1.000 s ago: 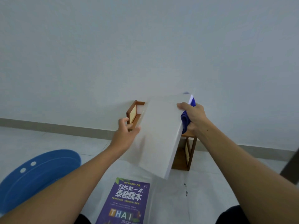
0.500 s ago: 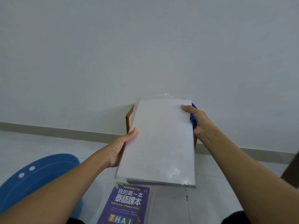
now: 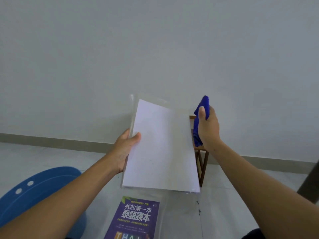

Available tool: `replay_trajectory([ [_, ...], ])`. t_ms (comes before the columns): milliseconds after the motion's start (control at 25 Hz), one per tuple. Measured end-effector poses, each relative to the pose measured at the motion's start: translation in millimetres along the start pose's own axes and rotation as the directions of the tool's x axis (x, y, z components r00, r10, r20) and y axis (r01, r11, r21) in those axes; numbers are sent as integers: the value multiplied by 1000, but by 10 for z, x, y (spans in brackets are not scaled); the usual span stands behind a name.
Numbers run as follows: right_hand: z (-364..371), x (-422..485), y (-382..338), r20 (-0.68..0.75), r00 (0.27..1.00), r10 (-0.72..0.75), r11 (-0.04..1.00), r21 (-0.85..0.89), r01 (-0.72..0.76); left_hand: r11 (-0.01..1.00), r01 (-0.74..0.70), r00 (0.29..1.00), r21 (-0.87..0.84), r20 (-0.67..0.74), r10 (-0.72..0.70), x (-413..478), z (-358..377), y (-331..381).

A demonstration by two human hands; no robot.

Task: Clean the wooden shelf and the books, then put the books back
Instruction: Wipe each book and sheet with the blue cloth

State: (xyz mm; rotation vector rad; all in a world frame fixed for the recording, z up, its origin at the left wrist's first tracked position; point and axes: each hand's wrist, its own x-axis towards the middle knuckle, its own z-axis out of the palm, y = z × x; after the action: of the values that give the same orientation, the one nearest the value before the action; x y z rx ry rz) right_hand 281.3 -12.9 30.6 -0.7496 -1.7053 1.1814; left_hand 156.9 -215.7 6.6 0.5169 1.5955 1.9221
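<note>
A white book in a clear plastic cover (image 3: 160, 149) is held up in front of me, its blank face toward me. My left hand (image 3: 125, 149) grips its left edge, thumb on the front. My right hand (image 3: 208, 128) is off the book, just right of it, closed around a bunched blue cloth (image 3: 200, 121). The wooden shelf (image 3: 200, 163) stands against the wall behind the book; only its right side and legs show. A purple book (image 3: 136, 219) with white characters lies flat on the floor below.
A blue round plastic object (image 3: 34, 190) with two white spots sits on the floor at the lower left. A pale wall and grey skirting board run behind the shelf. A dark slanted object (image 3: 310, 183) shows at the right edge.
My right hand has let go of the white book's right edge and lifted away with the blue cloth. The book now rests in my left hand alone, tilted slightly left.
</note>
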Motion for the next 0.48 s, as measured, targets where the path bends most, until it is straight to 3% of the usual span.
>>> replay_trajectory([
  [40, 31, -45, -38, 55, 993, -102, 990, -89, 107, 1000, -21, 1000, 5, -4, 21, -10, -13, 17],
  [120, 163, -89, -65, 236, 960, -149, 941, -266, 212, 998, -54, 998, 21, 26, 53, -47, -10, 34],
  [240, 411, -173, -43, 440, 898, 11, 850, -476, 223, 998, -68, 990, 7, 121, 66, -128, 61, 64],
  [320, 493, -222, -86, 492, 871, 11, 888, -405, 217, 998, -60, 986, -2, 154, 59, -153, 88, 68],
  [480, 559, -291, -248, 618, 762, -196, 862, -263, 434, 996, -76, 981, -47, 176, 83, -175, 70, 86],
])
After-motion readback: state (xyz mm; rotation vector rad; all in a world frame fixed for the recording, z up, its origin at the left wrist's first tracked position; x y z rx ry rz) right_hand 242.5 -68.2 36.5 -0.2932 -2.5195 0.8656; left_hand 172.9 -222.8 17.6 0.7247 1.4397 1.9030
